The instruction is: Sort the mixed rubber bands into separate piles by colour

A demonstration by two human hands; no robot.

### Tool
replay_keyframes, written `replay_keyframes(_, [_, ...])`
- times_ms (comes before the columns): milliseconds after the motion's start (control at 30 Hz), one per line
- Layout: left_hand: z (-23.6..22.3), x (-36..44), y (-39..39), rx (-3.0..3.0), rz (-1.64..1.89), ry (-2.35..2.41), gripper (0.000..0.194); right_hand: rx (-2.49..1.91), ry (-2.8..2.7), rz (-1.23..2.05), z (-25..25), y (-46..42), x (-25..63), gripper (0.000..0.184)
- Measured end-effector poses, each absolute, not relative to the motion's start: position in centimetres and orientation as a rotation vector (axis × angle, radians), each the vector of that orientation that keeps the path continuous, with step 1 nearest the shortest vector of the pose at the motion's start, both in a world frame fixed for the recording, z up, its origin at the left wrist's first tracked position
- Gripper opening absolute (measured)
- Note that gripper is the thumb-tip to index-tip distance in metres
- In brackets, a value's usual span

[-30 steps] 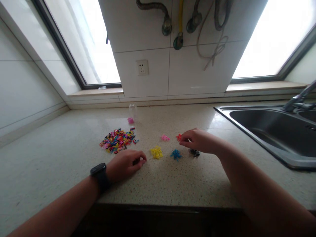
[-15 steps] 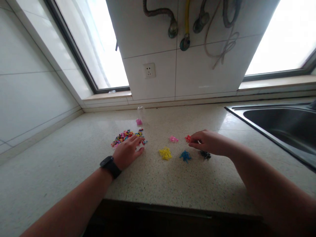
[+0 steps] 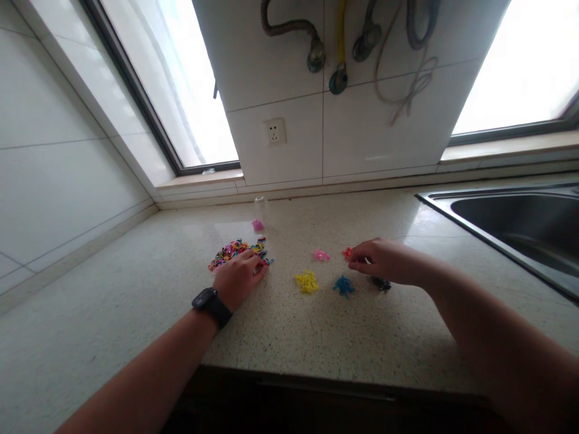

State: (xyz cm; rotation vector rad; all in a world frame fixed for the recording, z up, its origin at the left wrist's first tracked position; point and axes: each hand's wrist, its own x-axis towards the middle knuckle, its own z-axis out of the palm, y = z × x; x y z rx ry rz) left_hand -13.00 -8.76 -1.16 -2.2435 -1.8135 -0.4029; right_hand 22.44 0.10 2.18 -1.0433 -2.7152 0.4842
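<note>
My left hand (image 3: 239, 276), with a dark watch (image 3: 205, 299) on its wrist, lies over the near right side of a mixed heap of small coloured plastic pieces (image 3: 224, 254). Its thumb and fingers close together at the heap's edge; what is between them is too small to make out. My right hand (image 3: 373, 258) hovers beside a small red pile (image 3: 347, 253), fingers curled and thumb near the fingertips, their contents hidden. Around it are a pink pile (image 3: 321, 255), a yellow pile (image 3: 307, 281), a blue pile (image 3: 344, 286) and a partly covered black pile (image 3: 380, 283).
Behind the mixed heap, a clear container (image 3: 261, 208) stands near a pink object (image 3: 257, 225). A steel sink (image 3: 506, 217) is set into the speckled counter (image 3: 289, 337) at right. The tiled wall carries a socket (image 3: 275, 131) and pipes.
My left hand has moved from the counter beside the mixed heap onto its edge, and its fingers have closed there. My right hand stays by the red pile. The view has shifted slightly.
</note>
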Motion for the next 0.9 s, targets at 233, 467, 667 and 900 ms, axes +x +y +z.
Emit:
replay_keyframes(233, [-1.13, -12.66, -8.82, -2.167, -0.400, -1.860, 0.033, -1.006, -2.784, 0.425, 2.37, -0.27, 22.10, 0.031])
replay_keyframes(467, [-1.14, -12.39, -8.64, -2.116, -0.364, -1.867, 0.030, -1.053, -2.781, 0.446, 2.57, -0.59, 21.83, 0.029])
replay_keyframes(667, [-1.07, -12.38, -8.73, -2.123, -0.387, -1.890, 0.025, -1.019, -2.800, 0.398, 2.52, -0.46, 22.03, 0.027])
replay_keyframes(900, [-1.20, -12.86, -8.66, -2.156, -0.483, -1.897, 0.027, -1.050, -2.767, 0.374, 2.46, -0.36, 22.26, 0.034])
